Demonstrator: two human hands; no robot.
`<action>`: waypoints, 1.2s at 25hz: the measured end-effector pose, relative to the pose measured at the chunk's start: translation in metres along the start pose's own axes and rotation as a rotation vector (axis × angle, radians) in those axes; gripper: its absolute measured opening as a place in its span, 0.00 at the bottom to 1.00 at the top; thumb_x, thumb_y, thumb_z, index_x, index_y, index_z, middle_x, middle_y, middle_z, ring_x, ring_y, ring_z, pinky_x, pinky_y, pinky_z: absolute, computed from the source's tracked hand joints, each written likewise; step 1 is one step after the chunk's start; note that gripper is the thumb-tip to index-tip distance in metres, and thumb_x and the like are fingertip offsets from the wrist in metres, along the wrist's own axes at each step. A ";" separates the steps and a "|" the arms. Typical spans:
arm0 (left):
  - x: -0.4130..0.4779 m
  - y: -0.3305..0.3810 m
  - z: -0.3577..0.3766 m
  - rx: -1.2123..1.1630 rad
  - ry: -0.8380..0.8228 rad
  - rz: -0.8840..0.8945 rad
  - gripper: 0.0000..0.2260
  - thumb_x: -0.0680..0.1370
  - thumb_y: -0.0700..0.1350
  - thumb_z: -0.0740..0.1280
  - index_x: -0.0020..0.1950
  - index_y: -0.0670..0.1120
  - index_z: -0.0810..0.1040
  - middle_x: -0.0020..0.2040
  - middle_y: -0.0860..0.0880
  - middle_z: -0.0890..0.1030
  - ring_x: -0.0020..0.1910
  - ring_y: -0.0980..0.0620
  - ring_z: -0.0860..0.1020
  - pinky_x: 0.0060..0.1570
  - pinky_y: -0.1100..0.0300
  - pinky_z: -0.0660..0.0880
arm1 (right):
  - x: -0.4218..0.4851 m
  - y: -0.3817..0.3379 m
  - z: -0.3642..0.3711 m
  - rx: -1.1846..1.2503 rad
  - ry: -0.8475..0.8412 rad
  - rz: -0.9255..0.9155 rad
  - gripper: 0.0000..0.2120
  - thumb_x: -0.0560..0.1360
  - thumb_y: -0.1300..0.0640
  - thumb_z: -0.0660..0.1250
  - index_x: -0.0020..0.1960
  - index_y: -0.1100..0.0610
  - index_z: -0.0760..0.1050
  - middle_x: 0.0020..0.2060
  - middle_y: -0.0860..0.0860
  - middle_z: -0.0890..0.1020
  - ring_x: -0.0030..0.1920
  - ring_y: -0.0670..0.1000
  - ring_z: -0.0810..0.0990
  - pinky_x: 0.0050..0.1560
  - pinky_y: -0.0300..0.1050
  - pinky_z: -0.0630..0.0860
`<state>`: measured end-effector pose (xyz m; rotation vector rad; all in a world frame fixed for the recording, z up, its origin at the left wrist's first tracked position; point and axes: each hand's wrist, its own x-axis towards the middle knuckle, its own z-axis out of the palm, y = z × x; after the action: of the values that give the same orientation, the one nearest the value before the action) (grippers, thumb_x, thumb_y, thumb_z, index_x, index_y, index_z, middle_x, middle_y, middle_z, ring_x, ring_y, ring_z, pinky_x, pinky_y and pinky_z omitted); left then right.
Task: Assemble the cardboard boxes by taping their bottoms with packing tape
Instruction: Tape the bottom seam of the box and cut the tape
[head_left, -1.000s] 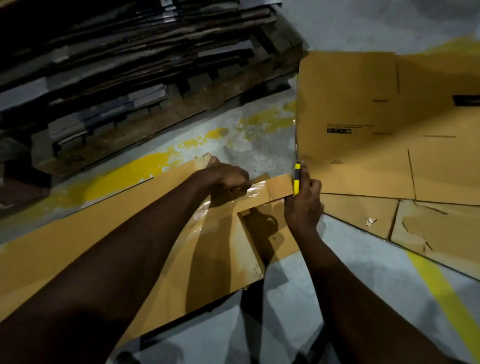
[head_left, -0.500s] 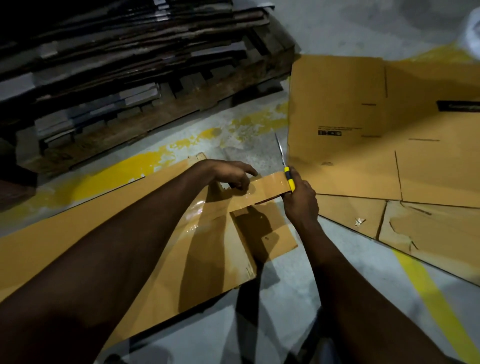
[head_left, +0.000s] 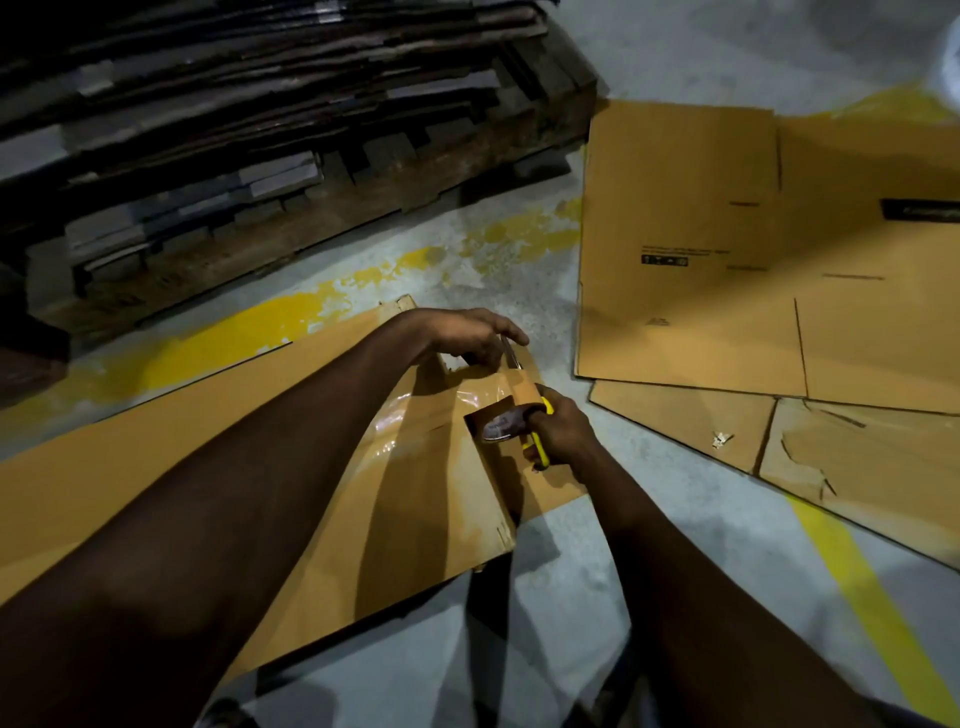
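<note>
A grey concrete floor (head_left: 519, 613) fills the view, marked with worn yellow paint and a yellow line (head_left: 872, 597) at lower right. A dark stack of pallets and flat sheets (head_left: 260, 156) takes up the upper left. On the right, several flattened cardboard boxes (head_left: 685, 234) lie spread on the floor, overlapping, the nearest panels torn at the surface. The task's own box (head_left: 234, 441), also flat, lies across the left and middle of the floor beneath both forearms, with one flap reaching toward the right hand. Glossy packing tape (head_left: 395, 415) runs over this box near its right end and catches the light. The left hand (head_left: 462, 332) arches over the far corner of the taped flap, fingers curved down onto its edge; I cannot tell whether it pinches the cardboard or only presses on it. The right hand (head_left: 566, 431) is clenched around a yellow-handled knife (head_left: 542, 453), just beside the flap's edge, and the thin blade reaches up along the flap toward the left hand's fingers. A small dark rounded object with lettering sits against the right hand's fingers; what it is cannot be told.
</note>
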<state>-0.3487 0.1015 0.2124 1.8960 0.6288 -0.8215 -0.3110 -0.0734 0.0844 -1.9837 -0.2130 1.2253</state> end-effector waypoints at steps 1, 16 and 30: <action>0.002 0.000 0.000 0.011 -0.005 -0.007 0.22 0.78 0.34 0.60 0.71 0.48 0.70 0.60 0.46 0.74 0.52 0.49 0.75 0.46 0.59 0.72 | 0.000 0.000 0.000 0.000 0.014 -0.010 0.24 0.79 0.60 0.61 0.74 0.46 0.66 0.49 0.60 0.82 0.30 0.57 0.82 0.30 0.48 0.80; 0.023 -0.019 0.002 -0.241 0.007 -0.067 0.14 0.77 0.44 0.62 0.59 0.54 0.81 0.60 0.48 0.77 0.57 0.47 0.75 0.53 0.52 0.72 | -0.025 0.026 -0.033 0.128 0.057 -0.028 0.30 0.72 0.62 0.72 0.68 0.44 0.67 0.42 0.57 0.80 0.30 0.53 0.78 0.31 0.47 0.75; -0.017 -0.001 0.015 -0.409 0.186 0.007 0.22 0.76 0.53 0.52 0.62 0.48 0.79 0.27 0.48 0.67 0.23 0.51 0.60 0.27 0.60 0.60 | -0.117 0.043 -0.077 0.697 -0.415 -0.107 0.40 0.63 0.59 0.82 0.71 0.52 0.68 0.42 0.60 0.78 0.40 0.58 0.77 0.41 0.50 0.77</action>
<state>-0.3648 0.0873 0.2202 1.6061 0.8345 -0.4697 -0.3200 -0.2022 0.1536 -1.1047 -0.0755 1.3923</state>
